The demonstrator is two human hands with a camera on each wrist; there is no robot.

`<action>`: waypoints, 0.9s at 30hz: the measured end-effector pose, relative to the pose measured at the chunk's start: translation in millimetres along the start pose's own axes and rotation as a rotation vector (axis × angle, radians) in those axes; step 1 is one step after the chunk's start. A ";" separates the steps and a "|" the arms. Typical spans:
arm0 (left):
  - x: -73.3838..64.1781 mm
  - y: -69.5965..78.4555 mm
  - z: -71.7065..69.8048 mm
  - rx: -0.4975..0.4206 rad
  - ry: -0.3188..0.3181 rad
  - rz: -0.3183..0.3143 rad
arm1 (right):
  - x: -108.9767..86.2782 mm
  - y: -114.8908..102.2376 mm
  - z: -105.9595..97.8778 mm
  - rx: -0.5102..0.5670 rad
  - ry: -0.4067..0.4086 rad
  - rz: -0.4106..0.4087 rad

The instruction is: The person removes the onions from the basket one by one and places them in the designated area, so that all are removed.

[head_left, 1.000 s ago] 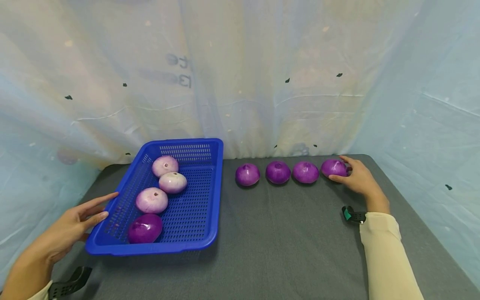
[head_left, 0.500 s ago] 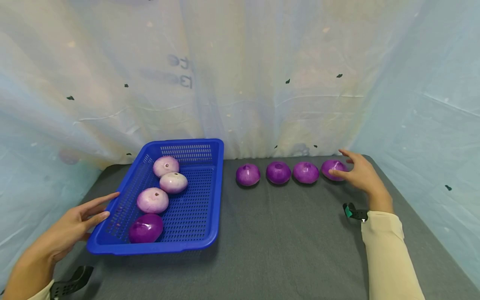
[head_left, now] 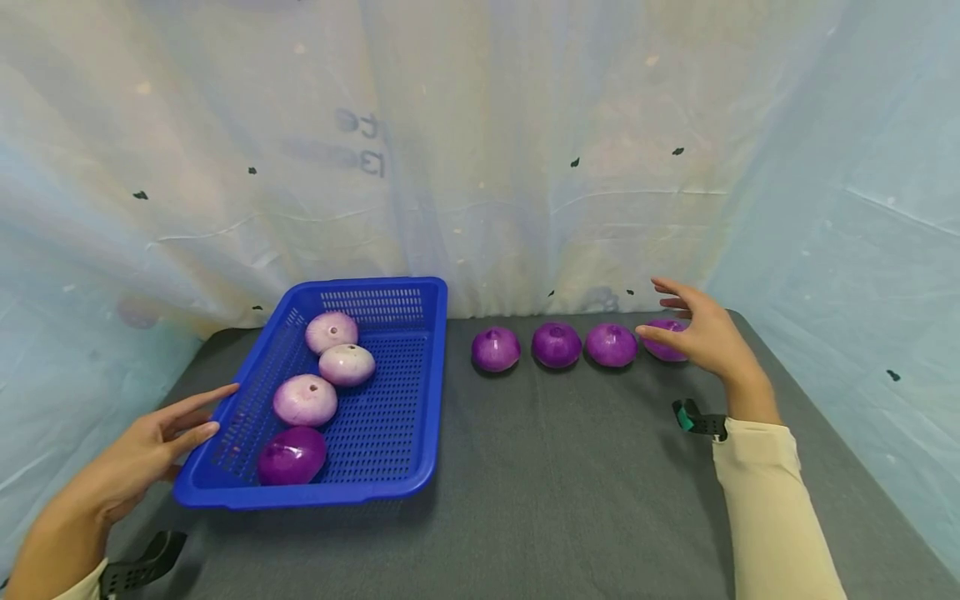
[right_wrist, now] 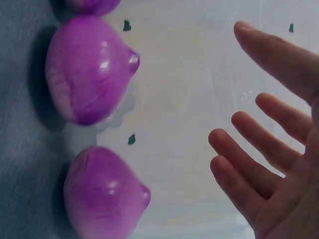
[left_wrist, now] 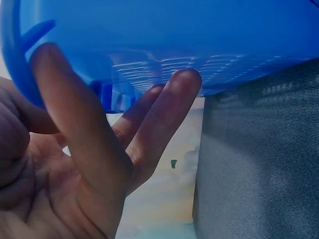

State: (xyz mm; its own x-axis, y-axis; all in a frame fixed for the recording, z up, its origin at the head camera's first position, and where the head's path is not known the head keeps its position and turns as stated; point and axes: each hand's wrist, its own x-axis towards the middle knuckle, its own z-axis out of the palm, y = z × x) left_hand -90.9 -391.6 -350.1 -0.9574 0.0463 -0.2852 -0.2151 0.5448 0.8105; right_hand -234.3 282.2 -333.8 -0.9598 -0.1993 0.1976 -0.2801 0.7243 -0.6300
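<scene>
My left hand (head_left: pixel 146 450) rests at the left rim of a blue perforated basket (head_left: pixel 431 400), fingers extended. In the left wrist view, its thumb and fingertips lie against the basket's outer side. Inside the basket are a dark purple onion (head_left: pixel 292 456) and paler onions (head_left: pixel 305 400). At the right, my right hand (head_left: pixel 708 333) hovers with spread fingers, nothing between them. It partly hides the rightmost onion (head_left: pixel 663 340) of a row of purple onions. Beside that one sits another onion (head_left: pixel 611 345); the right wrist view shows glossy onions (right_wrist: pixel 92 69) left of the hand.
Two more purple onions, a left one (head_left: pixel 496 349) and a darker one (head_left: pixel 557 345), complete the row along the table's back edge. The dark grey table (head_left: pixel 570 483) spreads in front. A pale plastic curtain (head_left: pixel 510 183) hangs behind and along both sides.
My right hand has let go of the rightmost onion, risen and shifted slightly left over it. The onion stays in the row. My left hand and the basket hold their places.
</scene>
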 end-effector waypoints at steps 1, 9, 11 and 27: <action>-0.2 0.0 0.2 0.001 0.001 -0.002 | 0.3 -2.6 0.7 0.007 0.002 -0.010; -1.8 1.0 1.3 0.010 0.006 -0.014 | 2.8 -19.2 9.5 0.031 0.002 -0.102; -2.0 1.2 1.5 0.005 0.004 -0.014 | 4.6 -23.0 13.6 0.032 -0.002 -0.137; -2.3 -0.2 0.7 -0.021 -0.016 0.009 | 11.4 -83.5 60.5 0.084 -0.154 -0.326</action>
State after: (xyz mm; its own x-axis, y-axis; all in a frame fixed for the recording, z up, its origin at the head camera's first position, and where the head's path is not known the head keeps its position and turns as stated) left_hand -88.5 -391.3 -349.9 -0.9561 0.0644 -0.2860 -0.2107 0.5270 0.8233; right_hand -222.9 179.5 -324.4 -0.8095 -0.5121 0.2871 -0.5661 0.5513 -0.6129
